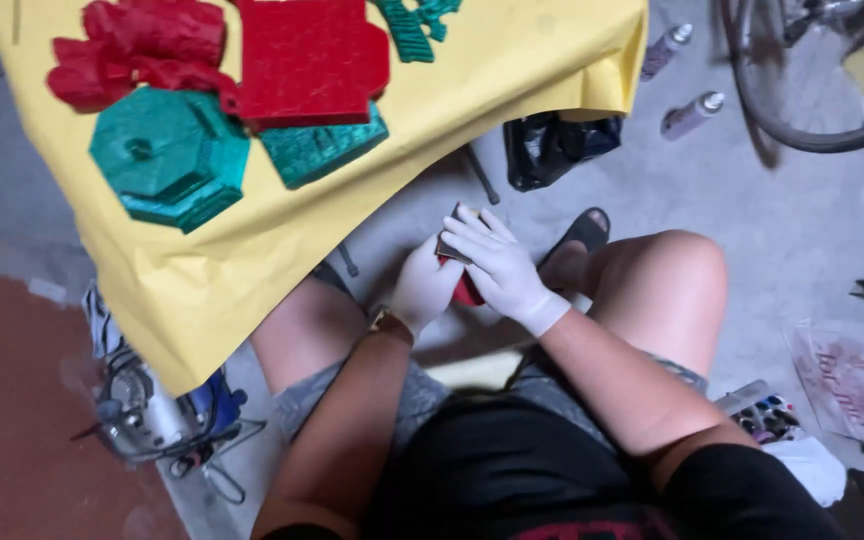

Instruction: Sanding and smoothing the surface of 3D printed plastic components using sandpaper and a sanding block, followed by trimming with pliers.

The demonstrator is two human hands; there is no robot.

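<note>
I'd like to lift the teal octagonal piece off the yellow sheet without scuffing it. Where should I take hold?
Probably grip the teal octagonal piece by two opposite flat side edges, coming from above. It lies flat on the yellow sheet, its left and lower edges free; the red piece crowds the upper right.

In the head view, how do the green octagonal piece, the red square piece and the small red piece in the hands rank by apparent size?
1. Red square piece and green octagonal piece: they look alike, so no ranking.
2. Small red piece, mostly hidden between left hand and right hand.
</note>
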